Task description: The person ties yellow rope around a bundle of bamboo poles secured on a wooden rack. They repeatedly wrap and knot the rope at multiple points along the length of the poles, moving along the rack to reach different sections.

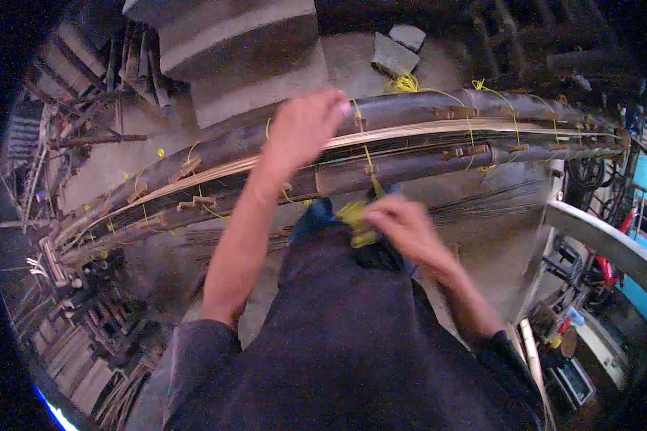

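Observation:
Two long dark bamboo poles run side by side across the view, with a bundle of thin pale bamboo strips and darker strands stretched between them. My left hand is over the far pole, fingers curled together and smeared by motion; whatever they pinch is hidden. Close to my body, my right hand is closed on yellow cord, which hangs in a loose bunch beside the fingers. A flat length of the cord rises from there toward the near pole.
Short wooden pegs and yellow ties are spaced along both poles. Grey stone blocks lie on the floor beyond. Stacked wood is at the lower left. At the right stand a pale beam and a cluttered bench.

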Demonstrator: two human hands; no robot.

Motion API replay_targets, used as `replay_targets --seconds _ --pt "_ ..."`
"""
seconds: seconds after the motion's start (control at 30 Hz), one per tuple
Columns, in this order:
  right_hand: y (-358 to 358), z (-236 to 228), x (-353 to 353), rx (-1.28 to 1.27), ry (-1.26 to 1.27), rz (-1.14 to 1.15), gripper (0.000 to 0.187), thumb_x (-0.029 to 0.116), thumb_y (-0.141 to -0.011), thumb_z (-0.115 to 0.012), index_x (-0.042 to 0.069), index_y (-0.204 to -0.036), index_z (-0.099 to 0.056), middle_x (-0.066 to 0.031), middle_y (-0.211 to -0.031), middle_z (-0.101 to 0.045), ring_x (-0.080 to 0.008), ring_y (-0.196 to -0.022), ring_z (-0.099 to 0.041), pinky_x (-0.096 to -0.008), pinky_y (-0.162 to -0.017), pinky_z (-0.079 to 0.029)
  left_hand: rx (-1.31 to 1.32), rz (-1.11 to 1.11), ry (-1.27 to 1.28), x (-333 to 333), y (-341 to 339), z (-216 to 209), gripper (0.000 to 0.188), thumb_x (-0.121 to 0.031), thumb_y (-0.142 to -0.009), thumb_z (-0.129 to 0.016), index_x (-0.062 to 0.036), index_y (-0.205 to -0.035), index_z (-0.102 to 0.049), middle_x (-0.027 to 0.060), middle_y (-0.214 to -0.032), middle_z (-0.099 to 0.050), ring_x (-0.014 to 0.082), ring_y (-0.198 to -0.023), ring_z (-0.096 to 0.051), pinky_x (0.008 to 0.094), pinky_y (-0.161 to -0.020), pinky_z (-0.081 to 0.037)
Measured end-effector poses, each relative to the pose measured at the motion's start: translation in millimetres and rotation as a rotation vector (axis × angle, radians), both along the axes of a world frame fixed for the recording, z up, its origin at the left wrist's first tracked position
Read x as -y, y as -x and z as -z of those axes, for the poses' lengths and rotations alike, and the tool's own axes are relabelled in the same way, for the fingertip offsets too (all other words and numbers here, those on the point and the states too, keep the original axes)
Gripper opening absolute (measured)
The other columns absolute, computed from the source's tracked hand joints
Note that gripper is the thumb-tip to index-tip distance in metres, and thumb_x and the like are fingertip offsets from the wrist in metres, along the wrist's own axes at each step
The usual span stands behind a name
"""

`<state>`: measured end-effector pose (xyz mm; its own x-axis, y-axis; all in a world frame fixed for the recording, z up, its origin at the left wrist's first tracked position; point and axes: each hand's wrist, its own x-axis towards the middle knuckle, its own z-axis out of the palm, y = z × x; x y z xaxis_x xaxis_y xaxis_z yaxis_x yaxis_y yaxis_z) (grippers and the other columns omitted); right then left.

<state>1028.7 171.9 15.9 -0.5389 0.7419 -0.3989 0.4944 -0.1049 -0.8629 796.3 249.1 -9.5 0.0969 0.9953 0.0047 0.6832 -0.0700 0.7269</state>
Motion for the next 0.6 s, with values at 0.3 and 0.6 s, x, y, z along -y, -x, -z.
replay_targets --seconds 0.3,0.6 --pt "155 -83 -162 -0.278 -0.744 -0.704 0.023 0.019 -0.081 -0.059 0.003 -0.097 -0.064 -0.0171 -0.081 -0.057 -0.0339 -0.083 -0.057 -0.0393 -0.075 -0.047 -0.25 -0.162 -0.148 55 -39 32 0.018 -0.026 -0.079 -0.062 -0.008 -0.08 -0.064 0.01 -0.072 -0.063 0.0263 -0.071 -0.062 0.0388 -0.065 -0.046" --pt "86 25 -157 -0.072 -0.872 -0.203 0.022 0.029 -0.086 -0.053 0.009 -0.085 -0.061 -0.0109 -0.075 -0.06 -0.0313 -0.076 -0.06 -0.0402 -0.072 -0.046 -0.198 -0.228 -0.07 51 -41 43 0.017 -0.028 -0.08 -0.062 -0.0117 -0.08 -0.066 0.0085 -0.073 -0.065 0.0292 -0.071 -0.062 0.0408 -0.067 -0.046"
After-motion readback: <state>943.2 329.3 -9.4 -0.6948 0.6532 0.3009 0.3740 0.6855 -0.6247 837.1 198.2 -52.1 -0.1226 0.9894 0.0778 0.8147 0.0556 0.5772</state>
